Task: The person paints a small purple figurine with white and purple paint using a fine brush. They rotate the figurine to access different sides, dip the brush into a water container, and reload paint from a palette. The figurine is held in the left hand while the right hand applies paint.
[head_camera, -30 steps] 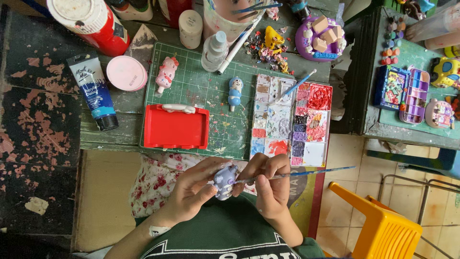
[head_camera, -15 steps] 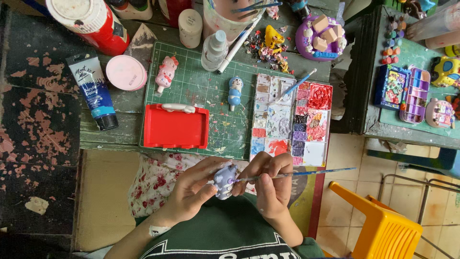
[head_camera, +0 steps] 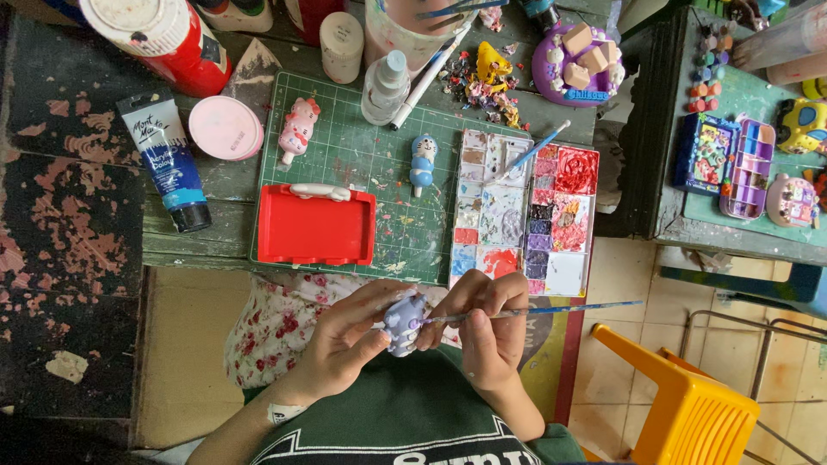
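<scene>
My left hand [head_camera: 340, 340] holds a small lilac-painted figurine [head_camera: 403, 323] in front of my chest, just below the table edge. My right hand [head_camera: 482, 323] grips a thin blue-handled paintbrush [head_camera: 534, 312]; its tip touches the figurine's right side. The brush handle sticks out to the right. A paint palette [head_camera: 525, 211] with several smeared wells lies on the table right above my hands. A second brush [head_camera: 538, 148] rests across the palette's top.
On a green cutting mat [head_camera: 379, 172] lie a red tray [head_camera: 314, 226], a pink figurine [head_camera: 297, 129] and a blue figurine [head_camera: 423, 162]. A blue paint tube [head_camera: 164, 164], pink lid [head_camera: 226, 127], red can [head_camera: 164, 39] and bottles stand behind. A yellow chair [head_camera: 689, 405] is at my right.
</scene>
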